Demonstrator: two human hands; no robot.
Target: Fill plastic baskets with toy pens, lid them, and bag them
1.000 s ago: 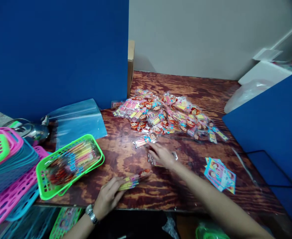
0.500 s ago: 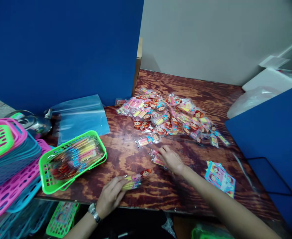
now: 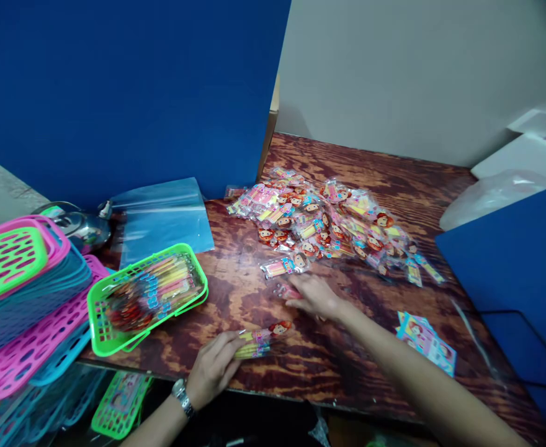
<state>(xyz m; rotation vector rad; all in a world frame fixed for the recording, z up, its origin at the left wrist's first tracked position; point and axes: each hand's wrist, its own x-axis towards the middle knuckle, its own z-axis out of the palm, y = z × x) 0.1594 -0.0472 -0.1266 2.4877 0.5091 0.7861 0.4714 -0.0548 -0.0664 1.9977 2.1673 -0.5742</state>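
My left hand (image 3: pixel 213 367), a metal watch on its wrist, is closed on the near end of a few small clear packets (image 3: pixel 255 345) with yellow sticks and a printed girl's head, low over the table's front. My right hand (image 3: pixel 316 295) reaches to the middle of the table, its fingers closed on a packet (image 3: pixel 284 290) with pink contents that the hand partly hides. Just beyond it lies a single packet (image 3: pixel 284 266). Farther back spreads a loose heap of similar packets (image 3: pixel 319 217).
To the left, a green basket (image 3: pixel 97 323) holds many packets. Stacked pink, blue and green baskets (image 3: pixel 17 310) stand beside it. A clear plastic bag (image 3: pixel 165 214) lies behind. Printed cards (image 3: pixel 426 343) lie at right, near a blue panel (image 3: pixel 524 267).
The view has shifted a little, so everything sits farther right. My right hand's fingers now cover more of the pink packet. My left hand keeps its hold on the yellow packets.
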